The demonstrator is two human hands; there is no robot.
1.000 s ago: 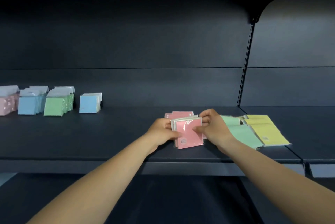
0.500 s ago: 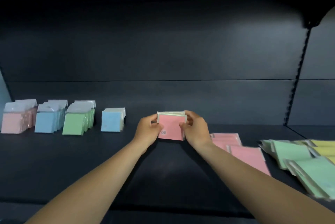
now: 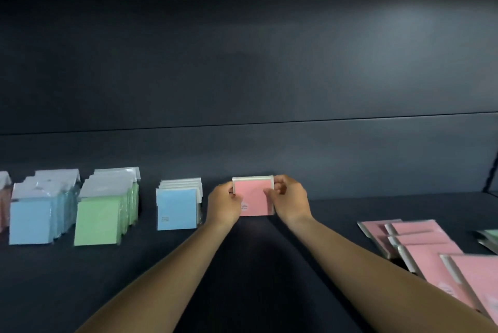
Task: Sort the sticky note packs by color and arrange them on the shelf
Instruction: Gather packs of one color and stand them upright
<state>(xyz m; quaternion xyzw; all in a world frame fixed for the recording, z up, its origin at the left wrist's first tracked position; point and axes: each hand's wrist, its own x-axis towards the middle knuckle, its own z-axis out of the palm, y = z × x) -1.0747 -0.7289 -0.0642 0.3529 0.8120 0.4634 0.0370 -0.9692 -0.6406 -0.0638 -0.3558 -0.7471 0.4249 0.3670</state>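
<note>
A small stack of pink sticky note packs stands upright on the dark shelf, near the back wall. My left hand grips its left edge and my right hand grips its right edge. To the left stand upright rows: a short blue row, a green row, a longer blue row and a pink row cut off by the frame edge. Loose pink packs lie flat at the right, with green packs behind them.
The shelf's dark back panel rises right behind the rows. Bare shelf lies between the held stack and the flat pink packs, and in front of my arms.
Both hands lifted the pink stack from the pile at the right, carried it left and set it upright beside the short blue row. The camera turned left.
</note>
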